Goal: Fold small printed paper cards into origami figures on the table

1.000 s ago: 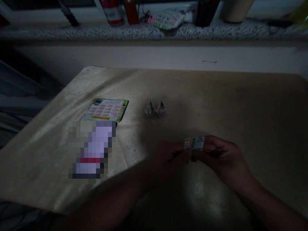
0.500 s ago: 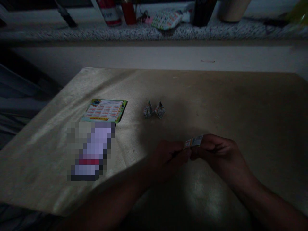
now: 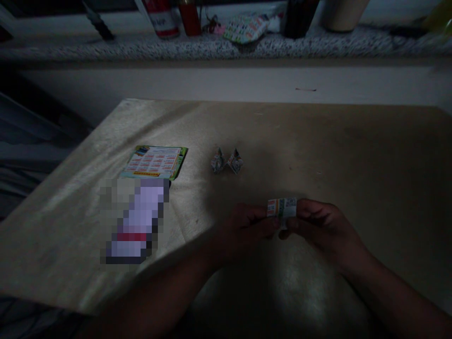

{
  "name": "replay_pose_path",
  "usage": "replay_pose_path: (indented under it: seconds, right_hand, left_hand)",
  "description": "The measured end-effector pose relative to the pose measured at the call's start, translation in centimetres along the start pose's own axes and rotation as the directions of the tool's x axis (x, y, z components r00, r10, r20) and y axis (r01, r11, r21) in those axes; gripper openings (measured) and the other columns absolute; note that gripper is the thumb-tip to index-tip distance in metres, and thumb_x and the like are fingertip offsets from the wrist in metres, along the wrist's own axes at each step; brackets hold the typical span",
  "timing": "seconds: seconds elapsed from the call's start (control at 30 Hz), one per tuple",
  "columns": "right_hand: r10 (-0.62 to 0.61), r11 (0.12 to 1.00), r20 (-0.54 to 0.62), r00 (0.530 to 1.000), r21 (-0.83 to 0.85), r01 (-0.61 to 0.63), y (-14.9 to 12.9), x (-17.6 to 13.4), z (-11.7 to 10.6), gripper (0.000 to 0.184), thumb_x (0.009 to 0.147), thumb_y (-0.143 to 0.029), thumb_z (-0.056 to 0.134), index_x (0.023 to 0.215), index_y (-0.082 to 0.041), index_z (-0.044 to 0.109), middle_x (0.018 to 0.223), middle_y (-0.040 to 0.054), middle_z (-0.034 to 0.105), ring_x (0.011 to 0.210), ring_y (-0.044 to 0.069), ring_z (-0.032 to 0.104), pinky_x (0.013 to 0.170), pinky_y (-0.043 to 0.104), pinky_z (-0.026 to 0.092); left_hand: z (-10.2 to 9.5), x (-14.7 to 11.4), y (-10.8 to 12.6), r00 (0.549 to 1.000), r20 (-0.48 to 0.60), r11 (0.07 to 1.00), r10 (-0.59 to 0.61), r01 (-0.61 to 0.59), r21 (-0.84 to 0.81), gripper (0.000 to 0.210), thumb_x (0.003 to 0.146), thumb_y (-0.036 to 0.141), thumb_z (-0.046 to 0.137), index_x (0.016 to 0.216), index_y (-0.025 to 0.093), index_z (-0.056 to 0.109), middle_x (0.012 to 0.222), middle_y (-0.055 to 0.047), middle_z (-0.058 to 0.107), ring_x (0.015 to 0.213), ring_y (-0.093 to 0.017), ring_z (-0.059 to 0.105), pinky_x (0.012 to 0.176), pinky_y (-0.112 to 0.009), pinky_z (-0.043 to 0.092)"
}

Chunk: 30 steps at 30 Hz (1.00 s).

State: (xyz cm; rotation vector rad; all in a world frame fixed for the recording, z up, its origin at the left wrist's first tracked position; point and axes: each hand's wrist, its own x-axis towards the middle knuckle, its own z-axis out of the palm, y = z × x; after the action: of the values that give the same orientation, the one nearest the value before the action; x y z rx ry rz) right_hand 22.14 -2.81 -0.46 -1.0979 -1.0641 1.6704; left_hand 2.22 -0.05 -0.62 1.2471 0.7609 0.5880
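A small printed piece of paper (image 3: 281,207), apparently folded, is stretched between my two hands over the front of the table. My left hand (image 3: 247,226) pinches its left side, with the thumb along the lower edge. On the other side my right hand (image 3: 318,221) grips the paper between thumb and curled fingers. The fingers behind the paper are partly hidden. Farther back stand two small folded paper shapes with pointed tops, a left one (image 3: 218,161) and a right one (image 3: 235,161), side by side and very close together.
A printed card or booklet (image 3: 155,162) lies on the left of the table (image 3: 318,141). Just in front of it is a pixelated phone-like object (image 3: 143,212). Behind, a speckled sill (image 3: 197,51) holds a red-and-white can (image 3: 162,19), a patterned packet (image 3: 245,29) and dark containers.
The paper has turned so that more of its printed face shows toward me. My fingers have shifted slightly along its edges. The two folded shapes stay in place.
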Motion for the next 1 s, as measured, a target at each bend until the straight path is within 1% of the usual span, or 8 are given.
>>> replay_pose_path:
  seconds: [0.1,0.23,0.37,0.47,0.6,0.7,0.8,1.0]
  right_hand:
    - [-0.033,0.999,-0.055,0.998,-0.042,0.03,-0.1,0.1,0.4,0.018,0.072,-0.028,0.089,0.084,-0.02,0.079,0.071,0.0017,0.075,0.062,0.014,0.068,0.058,0.024,0.058]
    - [-0.051,0.991,-0.142,0.988,-0.13,0.032,-0.2,0.0,0.8,0.021,0.062,-0.027,0.094,0.071,-0.018,0.077,0.059,-0.0008,0.068,0.051,0.01,0.059,0.046,0.02,0.047]
    - [-0.066,0.975,-0.1,0.993,-0.22,0.043,-0.2,-0.3,0.8,0.022,0.064,-0.033,0.092,0.066,-0.018,0.076,0.057,0.001,0.067,0.05,0.012,0.056,0.045,0.022,0.044]
    - [-0.057,0.982,-0.072,0.996,-0.186,0.042,-0.3,-0.5,0.8,0.029,0.066,-0.039,0.09,0.062,-0.018,0.071,0.056,0.0001,0.062,0.05,0.011,0.051,0.044,0.022,0.041]
    - [0.067,0.992,0.09,0.994,-0.117,-0.056,-0.5,-0.5,0.8,0.04,0.07,-0.043,0.087,0.058,-0.018,0.058,0.052,-0.0064,0.044,0.047,0.007,0.035,0.043,0.02,0.032]
    - [0.155,0.982,0.252,0.955,-0.142,-0.122,-0.7,-0.6,0.6,0.041,0.078,-0.044,0.08,0.061,-0.018,0.054,0.055,-0.0074,0.037,0.049,0.006,0.028,0.045,0.02,0.027]
    - [0.19,0.976,0.336,0.923,-0.168,-0.14,-0.8,-0.8,0.3,0.039,0.083,-0.044,0.075,0.065,-0.018,0.053,0.058,-0.0069,0.036,0.052,0.007,0.026,0.046,0.021,0.023]
    - [0.189,0.977,0.441,0.878,-0.171,-0.125,-0.7,-1.0,-0.2,0.038,0.089,-0.044,0.069,0.066,-0.019,0.053,0.059,-0.0069,0.033,0.053,0.008,0.025,0.046,0.022,0.023]
  left_hand:
    - [0.1,0.0,0.3,0.998,0.051,0.999,-0.037,0.039,-0.027,0.035,0.091,0.042,0.061,0.074,0.012,0.065,0.058,0.005,0.041,0.053,-0.007,0.034,0.051,-0.022,0.026]
    - [0.1,-0.1,0.7,0.983,0.161,0.996,-0.092,0.092,0.01,0.036,0.09,0.039,0.062,0.065,0.014,0.055,0.057,0.006,0.038,0.053,-0.006,0.03,0.049,-0.021,0.024]
    - [-0.1,-0.3,1.1,0.954,0.249,0.985,-0.165,0.171,-0.005,0.038,0.085,0.04,0.066,0.06,0.015,0.051,0.052,0.007,0.036,0.049,-0.005,0.028,0.047,-0.021,0.021]
    - [-0.2,-0.3,1.3,0.933,0.305,0.97,-0.192,0.227,-0.083,0.04,0.08,0.041,0.07,0.056,0.015,0.051,0.048,0.008,0.037,0.045,-0.004,0.027,0.045,-0.021,0.021]
    - [-0.6,-0.2,1.4,0.903,0.365,0.951,-0.229,0.286,-0.112,0.041,0.077,0.041,0.073,0.053,0.015,0.051,0.045,0.007,0.04,0.042,-0.004,0.029,0.042,-0.021,0.021]
    - [-0.9,-0.2,1.5,0.865,0.426,0.946,-0.266,0.32,-0.06,0.041,0.077,0.04,0.073,0.053,0.015,0.05,0.046,0.007,0.039,0.041,-0.004,0.029,0.041,-0.021,0.02]
    - [-1.1,-0.2,1.6,0.844,0.463,0.943,-0.271,0.329,-0.048,0.04,0.077,0.04,0.074,0.055,0.015,0.052,0.046,0.007,0.039,0.042,-0.004,0.029,0.041,-0.022,0.02]
    - [-1.3,0.0,1.8,0.88,0.437,0.964,-0.184,0.249,-0.095,0.045,0.08,0.044,0.074,0.054,0.014,0.051,0.047,0.007,0.038,0.044,-0.004,0.03,0.043,-0.023,0.02]
